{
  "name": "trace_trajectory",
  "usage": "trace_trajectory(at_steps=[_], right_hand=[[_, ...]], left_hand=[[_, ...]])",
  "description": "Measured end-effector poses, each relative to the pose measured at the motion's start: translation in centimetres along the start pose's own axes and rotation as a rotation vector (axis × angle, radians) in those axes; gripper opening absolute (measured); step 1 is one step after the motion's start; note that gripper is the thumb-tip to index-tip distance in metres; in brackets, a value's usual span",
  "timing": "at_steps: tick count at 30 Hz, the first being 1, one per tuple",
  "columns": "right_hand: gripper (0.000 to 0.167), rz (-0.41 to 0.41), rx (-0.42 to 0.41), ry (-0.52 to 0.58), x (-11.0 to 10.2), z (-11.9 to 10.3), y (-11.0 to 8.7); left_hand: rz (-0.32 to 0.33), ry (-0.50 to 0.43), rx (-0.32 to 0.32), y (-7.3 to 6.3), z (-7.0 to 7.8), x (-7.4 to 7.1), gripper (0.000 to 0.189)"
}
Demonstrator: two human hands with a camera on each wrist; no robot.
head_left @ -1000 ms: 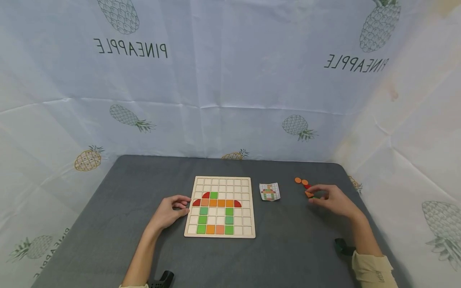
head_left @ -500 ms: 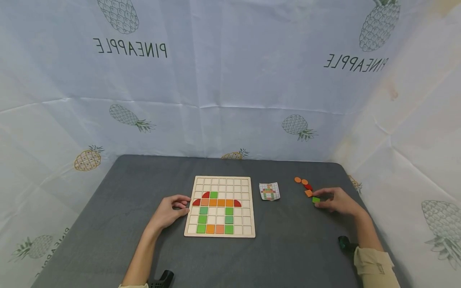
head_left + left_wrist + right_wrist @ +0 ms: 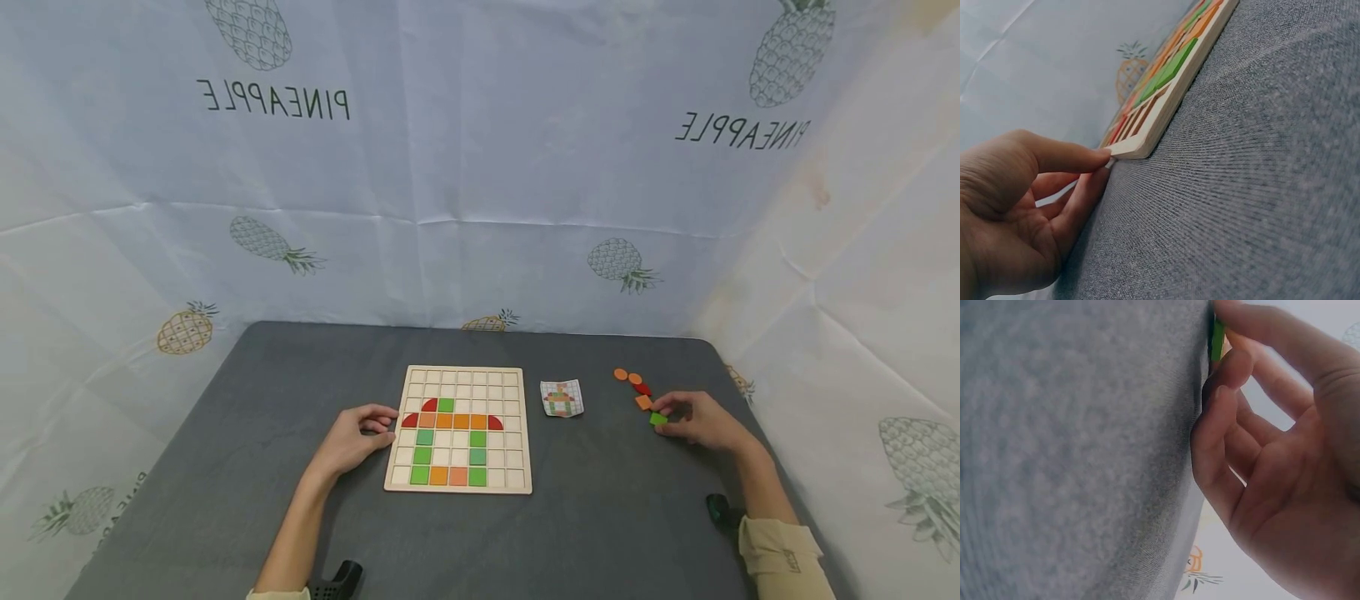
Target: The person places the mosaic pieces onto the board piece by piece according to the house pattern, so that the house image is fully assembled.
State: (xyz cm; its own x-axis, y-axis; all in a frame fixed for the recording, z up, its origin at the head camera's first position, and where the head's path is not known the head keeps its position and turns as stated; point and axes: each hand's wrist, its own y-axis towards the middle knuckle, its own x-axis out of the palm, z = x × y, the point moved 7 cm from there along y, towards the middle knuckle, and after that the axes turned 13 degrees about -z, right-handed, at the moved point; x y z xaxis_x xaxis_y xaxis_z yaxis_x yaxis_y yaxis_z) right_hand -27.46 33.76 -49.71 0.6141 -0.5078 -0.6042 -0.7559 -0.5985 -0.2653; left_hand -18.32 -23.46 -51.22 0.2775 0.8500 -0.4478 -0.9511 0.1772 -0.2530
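Observation:
A wooden grid board [image 3: 513, 387] lies on the table, with green, orange, salmon and red tiles set in some of its squares. At its left edge, my left hand [image 3: 355, 437] pinches the rim between thumb and fingers, as the left wrist view also shows. Over on the right, my right hand [image 3: 702, 419] pinches a green square tile [image 3: 657, 419] by its sides, low at the cloth. Seen from the right wrist, only the thin edge of that green tile [image 3: 1217, 340] shows between the fingertips.
Beyond the green tile lie an orange square tile [image 3: 643, 402], a red piece [image 3: 642, 389] and two orange round pieces [image 3: 620, 374]. A small pattern card [image 3: 561, 399] sits right of the board. Grey cloth [image 3: 585, 517] covers the table; pineapple-print curtains [image 3: 525, 183] hang around it.
My right hand has shifted from the orange square tile nearer to me, onto the green tile, which has turned slightly. The left hand has stayed at the board.

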Motion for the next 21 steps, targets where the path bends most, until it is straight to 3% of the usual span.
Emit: trace_trajectory(at_steps=[8,15,21], right_hand=[[0.033,0.021,-0.011,-0.014,0.0,-0.7,-0.1],[0.032,0.075,-0.091,-0.041,0.3,-3.4,0.4],[0.031,0.075,-0.131,-0.025,1.1,-5.3,1.7]], left_hand=[[0.0,-0.003,0.006,0.0,0.1,0.0,0.036],[-0.002,0.0,0.004,-0.1,0.2,0.0,0.035],[-0.003,0.001,0.005,0.0,0.1,0.1,0.036]])
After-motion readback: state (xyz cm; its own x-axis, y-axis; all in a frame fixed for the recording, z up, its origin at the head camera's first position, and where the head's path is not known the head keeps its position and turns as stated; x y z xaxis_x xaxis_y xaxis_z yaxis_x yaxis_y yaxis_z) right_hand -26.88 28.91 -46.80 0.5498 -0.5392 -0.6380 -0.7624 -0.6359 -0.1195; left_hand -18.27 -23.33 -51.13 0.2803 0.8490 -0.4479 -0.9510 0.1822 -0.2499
